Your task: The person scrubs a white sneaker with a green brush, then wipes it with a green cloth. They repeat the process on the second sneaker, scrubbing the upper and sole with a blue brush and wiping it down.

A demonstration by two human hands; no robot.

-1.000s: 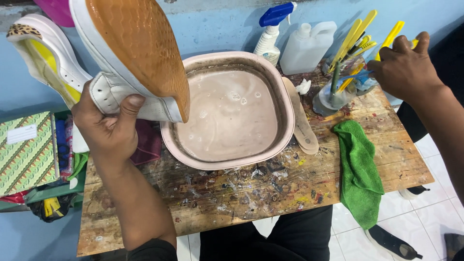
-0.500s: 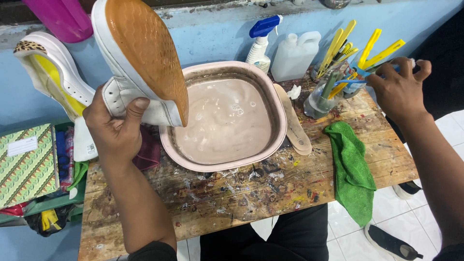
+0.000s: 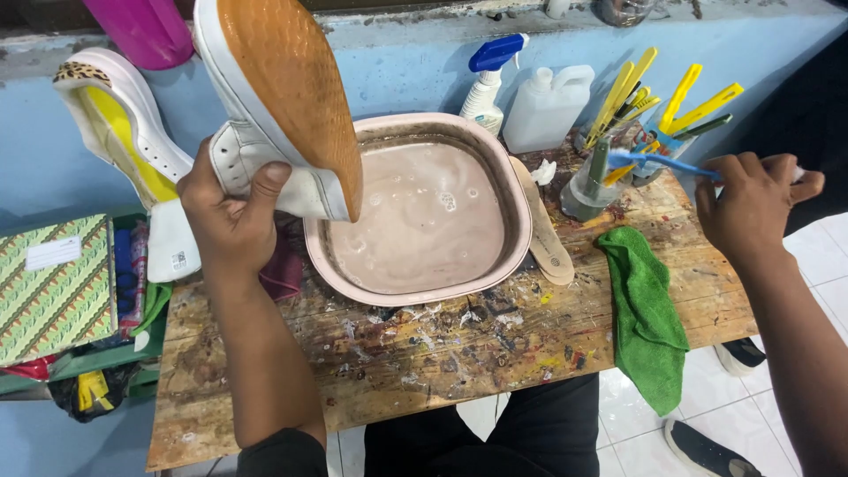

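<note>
On the paint-stained wooden table [image 3: 424, 371], your left hand [image 3: 231, 221] clamps the light, stiff white tan-soled sneaker [image 3: 274, 106] by its heel; your right hand [image 3: 751, 208] pinches a slim blue-handled brush [image 3: 658, 162].

Sneaker in left hand [image 3: 231, 221]: white sneaker [image 3: 256, 159] upper, tan-orange sole, finely dotted.
Second shoe [image 3: 119, 146] at 9 o'clock: white, yellow lining, leopard-print heel tab.
Basin [image 3: 521, 221]: pale pink rim, murky pinkish-brown water, a few bubbles.
Toothbrush [image 3: 658, 162] in right hand [image 3: 751, 208]: blue handle.
Cloth [image 3: 649, 309] at 4 o'clock: bright green.
Spray bottle [image 3: 488, 84] at 12 o'clock: white body, blue trigger.
Jug [image 3: 548, 106]: translucent white.
Brushes in cups [image 3: 658, 97] at 1 o'clock: yellow handles, one green.
Insole [image 3: 543, 234]: beige.
Table [image 3: 424, 362]: brown wood, splattered with white, yellow, red paint flecks.
Box [image 3: 53, 287] at 8 o'clock: green-and-cream zigzag pattern.
Bottle [image 3: 146, 31] at 11 o'clock: magenta.
</note>
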